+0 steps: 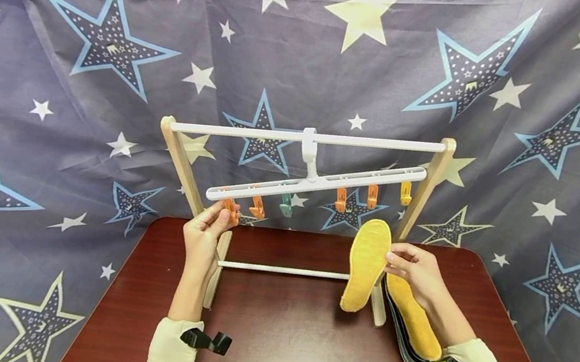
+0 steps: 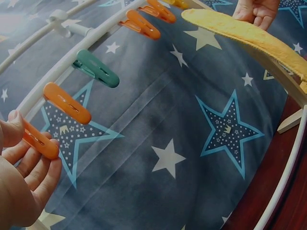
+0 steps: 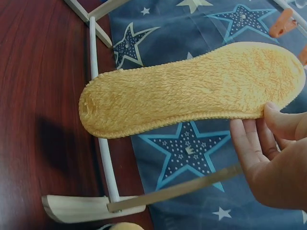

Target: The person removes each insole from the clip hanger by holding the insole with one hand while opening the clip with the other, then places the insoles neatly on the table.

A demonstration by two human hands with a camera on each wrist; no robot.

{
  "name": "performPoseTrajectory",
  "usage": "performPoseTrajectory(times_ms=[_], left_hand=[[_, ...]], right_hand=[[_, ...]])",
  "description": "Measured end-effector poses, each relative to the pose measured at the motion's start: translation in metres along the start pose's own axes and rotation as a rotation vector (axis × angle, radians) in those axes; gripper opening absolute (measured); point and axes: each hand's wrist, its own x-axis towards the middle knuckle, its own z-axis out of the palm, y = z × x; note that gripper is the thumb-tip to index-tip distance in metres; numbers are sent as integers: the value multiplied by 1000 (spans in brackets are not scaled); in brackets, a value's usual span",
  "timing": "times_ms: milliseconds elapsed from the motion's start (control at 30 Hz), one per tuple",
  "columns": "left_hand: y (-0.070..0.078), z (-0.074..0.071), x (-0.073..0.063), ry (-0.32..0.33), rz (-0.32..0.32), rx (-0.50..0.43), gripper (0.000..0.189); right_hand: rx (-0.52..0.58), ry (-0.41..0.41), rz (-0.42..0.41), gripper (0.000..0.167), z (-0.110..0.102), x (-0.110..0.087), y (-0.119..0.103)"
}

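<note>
My left hand (image 1: 207, 232) pinches the leftmost orange clip (image 2: 42, 142) on a white clip hanger (image 1: 277, 188). The hanger hooks over the rack's top bar and tilts, its left end lower. Along it hang more clips: orange, a green clip (image 2: 97, 68), and a yellow clip (image 1: 405, 193) at the right end. With thumb and fingers my right hand (image 1: 414, 270) holds a fuzzy yellow insole (image 3: 192, 91) by its edge. It hangs upright in the air, below the hanger's right half. Nothing is gripped by the clips.
A wooden rack with a white top bar (image 1: 252, 133) and a lower bar (image 1: 282, 270) stands on the dark red table (image 1: 277, 342). Another yellow insole (image 1: 413, 317) lies on dark insoles at the right, beneath my right forearm. Behind hangs a star-patterned cloth (image 1: 311, 40).
</note>
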Motion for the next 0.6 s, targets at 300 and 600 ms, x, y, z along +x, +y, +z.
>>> performPoseTrajectory(times_ms=[300, 600], left_hand=[[1, 0, -1, 4, -5, 6, 29], [-1, -1, 0, -9, 4, 11, 30]], right_hand=[[-6, 5, -1, 26, -17, -4, -6], [-15, -13, -18, 26, -39, -10, -9]])
